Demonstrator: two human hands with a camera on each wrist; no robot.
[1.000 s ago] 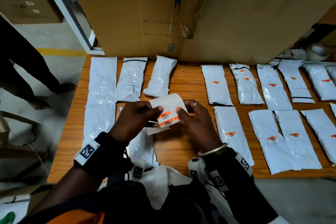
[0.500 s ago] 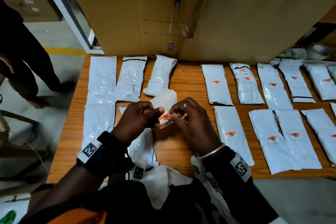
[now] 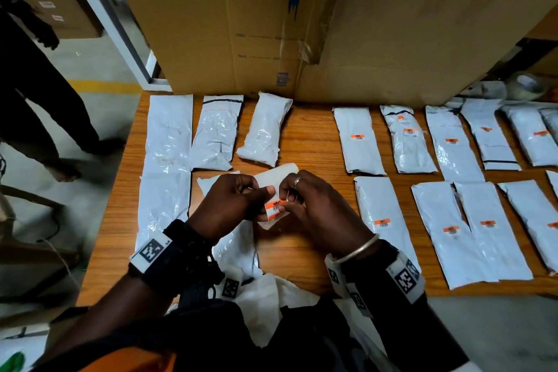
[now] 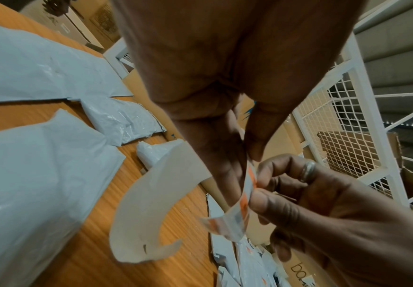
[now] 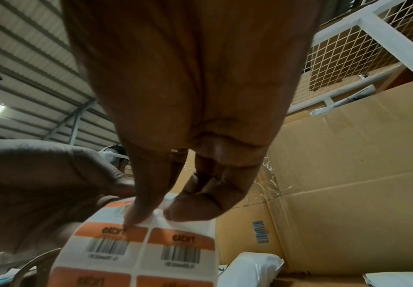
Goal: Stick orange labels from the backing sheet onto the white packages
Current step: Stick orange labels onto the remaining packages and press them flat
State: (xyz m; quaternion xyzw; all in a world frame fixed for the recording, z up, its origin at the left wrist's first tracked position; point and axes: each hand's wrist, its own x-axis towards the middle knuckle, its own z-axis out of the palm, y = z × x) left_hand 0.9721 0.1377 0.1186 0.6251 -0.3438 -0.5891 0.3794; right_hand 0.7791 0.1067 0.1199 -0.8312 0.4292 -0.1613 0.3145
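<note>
Both hands hold the backing sheet [image 3: 273,174] above the wooden table [image 3: 314,142], near its front middle. My left hand [image 3: 265,195] pinches the sheet from the left. My right hand [image 3: 287,199] pinches its edge between thumb and forefinger, right at an orange barcode label [image 3: 275,208]. In the right wrist view the fingertips [image 5: 136,217] sit on the top edge of the label sheet [image 5: 138,250]; I cannot tell whether a label is lifted. The bare part of the backing sheet [image 4: 156,194] curls away. Unlabelled white packages [image 3: 216,133] lie at the left, labelled packages [image 3: 357,139] at the right.
A large cardboard box [image 3: 302,24] stands along the table's back edge. Another person's legs [image 3: 36,100] are on the floor to the left. Tape rolls [image 3: 525,86] sit at the far right. White paper [image 3: 265,305] lies at the front edge near my body.
The hands have drawn closer together and the sheet has sunk and bent back. The right fingers now pinch at the labels instead of holding the sheet's side.
</note>
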